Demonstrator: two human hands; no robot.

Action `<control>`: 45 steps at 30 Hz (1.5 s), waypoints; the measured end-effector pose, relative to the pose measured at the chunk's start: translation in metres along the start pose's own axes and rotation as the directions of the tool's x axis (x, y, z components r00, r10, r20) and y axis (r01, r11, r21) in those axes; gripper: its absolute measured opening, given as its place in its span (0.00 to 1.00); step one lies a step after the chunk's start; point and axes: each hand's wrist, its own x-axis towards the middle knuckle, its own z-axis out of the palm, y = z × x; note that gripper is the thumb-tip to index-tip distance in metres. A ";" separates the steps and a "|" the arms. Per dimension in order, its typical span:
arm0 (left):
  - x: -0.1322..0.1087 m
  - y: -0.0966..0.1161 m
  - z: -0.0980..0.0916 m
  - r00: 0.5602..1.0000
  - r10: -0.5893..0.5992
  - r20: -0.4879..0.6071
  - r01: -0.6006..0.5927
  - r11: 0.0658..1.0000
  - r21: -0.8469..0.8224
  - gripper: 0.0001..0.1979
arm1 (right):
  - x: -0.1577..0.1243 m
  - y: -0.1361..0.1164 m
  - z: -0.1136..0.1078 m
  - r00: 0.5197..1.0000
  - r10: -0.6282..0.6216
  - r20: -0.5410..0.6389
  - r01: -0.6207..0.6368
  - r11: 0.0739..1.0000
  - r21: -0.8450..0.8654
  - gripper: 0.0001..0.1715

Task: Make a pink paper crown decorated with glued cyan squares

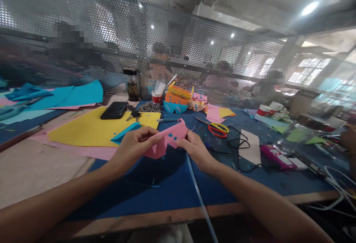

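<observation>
Both hands (133,143) (199,150) close together, half-curled

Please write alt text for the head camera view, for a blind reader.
A person's left hand and right hand hold a folded pink paper piece over a blue tabletop. Nearby lie yellow paper, a black phone and scissors.

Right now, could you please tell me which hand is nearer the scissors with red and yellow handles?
Right. The scissors lie beyond the right hand, to its right; the left hand is farther off, across the held pink paper.

Blue tabletop (167,198), red-and-yellow scissors (213,126), black cord (238,157)
</observation>
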 end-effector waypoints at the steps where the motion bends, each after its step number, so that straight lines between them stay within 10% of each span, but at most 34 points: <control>1: 0.000 0.000 0.000 1.000 0.003 0.001 -0.003 1.000 0.002 0.15 | 0.000 0.000 0.000 1.000 0.000 -0.002 0.000 1.000 -0.011 0.12; 45: 0.000 -0.001 0.003 0.997 0.074 0.008 -0.074 0.997 0.037 0.14 | 0.001 0.002 0.002 1.000 -0.003 0.006 0.004 0.994 -0.111 0.12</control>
